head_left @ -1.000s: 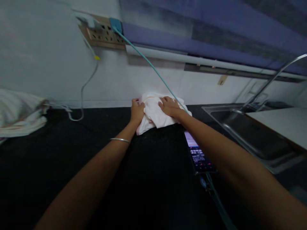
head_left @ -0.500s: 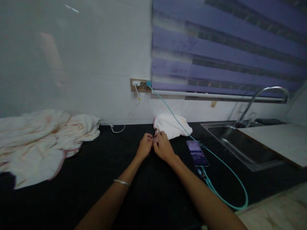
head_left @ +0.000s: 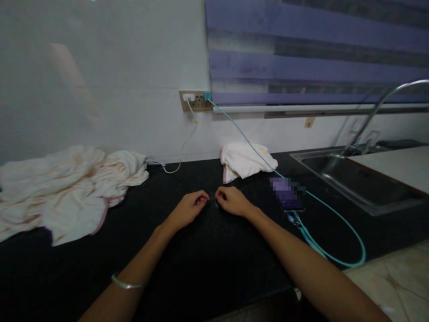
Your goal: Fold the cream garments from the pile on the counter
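Note:
Close together over the black countertop (head_left: pixel 208 259), my two hands face each other with a small gap between their fingertips. My left hand (head_left: pixel 190 207), on the arm with a silver bangle (head_left: pixel 125 282), has its fingers curled and pressed together. The fingers of my right hand (head_left: pixel 233 201) are bent in the same way. A faint, pale speck shows near the right fingertips, too small and dim to name; whatever either hand holds is hidden. Just behind the right hand lies a small crumpled white cloth (head_left: pixel 246 162) with a pink edge.
A large cream cloth (head_left: pixel 73 188) is heaped on the left. Right of my hands, a phone (head_left: pixel 290 199) lies beside a looped turquoise cable (head_left: pixel 355 235) running to the wall socket (head_left: pixel 197 101). The steel sink (head_left: pixel 355 183) and faucet (head_left: pixel 372 109) stand farther right.
My hands have drawn slightly apart, the left one moving left, and have come away from the white cloth's edge. The camera view has tilted down and shifted.

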`<action>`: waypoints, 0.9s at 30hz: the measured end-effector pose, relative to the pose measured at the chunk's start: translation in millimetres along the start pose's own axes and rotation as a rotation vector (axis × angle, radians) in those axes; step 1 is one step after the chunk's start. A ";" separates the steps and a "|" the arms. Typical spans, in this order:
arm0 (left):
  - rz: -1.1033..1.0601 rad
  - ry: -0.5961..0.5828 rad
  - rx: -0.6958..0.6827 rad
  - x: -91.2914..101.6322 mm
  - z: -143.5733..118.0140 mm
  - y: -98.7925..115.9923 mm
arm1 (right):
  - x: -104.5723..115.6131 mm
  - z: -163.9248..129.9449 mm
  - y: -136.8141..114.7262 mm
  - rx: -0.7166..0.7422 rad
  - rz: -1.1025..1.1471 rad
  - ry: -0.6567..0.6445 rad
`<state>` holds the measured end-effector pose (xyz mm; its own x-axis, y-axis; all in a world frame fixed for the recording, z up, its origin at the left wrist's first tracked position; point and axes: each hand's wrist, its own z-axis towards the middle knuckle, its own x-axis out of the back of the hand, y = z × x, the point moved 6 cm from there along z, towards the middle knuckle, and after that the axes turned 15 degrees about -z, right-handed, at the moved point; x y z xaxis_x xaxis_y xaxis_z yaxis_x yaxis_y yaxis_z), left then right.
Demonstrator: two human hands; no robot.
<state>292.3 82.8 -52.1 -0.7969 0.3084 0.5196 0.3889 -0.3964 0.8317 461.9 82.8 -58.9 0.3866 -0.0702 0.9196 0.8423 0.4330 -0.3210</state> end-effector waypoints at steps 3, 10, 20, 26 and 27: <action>0.046 -0.033 0.000 -6.6 1.1 2.9 | 1.0 -1.5 -3.6 -0.011 -0.066 -0.021; 0.055 -0.052 0.019 -6.0 1.4 -5.2 | 11.4 -4.2 -5.8 -0.071 -0.170 0.042; 0.003 -0.045 0.047 -4.4 4.4 -8.0 | 61.1 -43.9 41.3 -0.743 -0.427 0.335; 0.029 -0.074 0.041 -4.9 3.8 -7.2 | 72.3 -62.5 52.6 -0.898 -0.392 0.316; 0.034 -0.074 0.043 -4.8 3.9 -7.3 | 72.6 -65.0 52.5 -0.904 -0.383 0.311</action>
<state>295.1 87.6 -59.9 -0.7474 0.3590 0.5590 0.4356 -0.3704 0.8204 558.6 42.0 -23.7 0.0048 -0.3464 0.9381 0.8476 -0.4963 -0.1876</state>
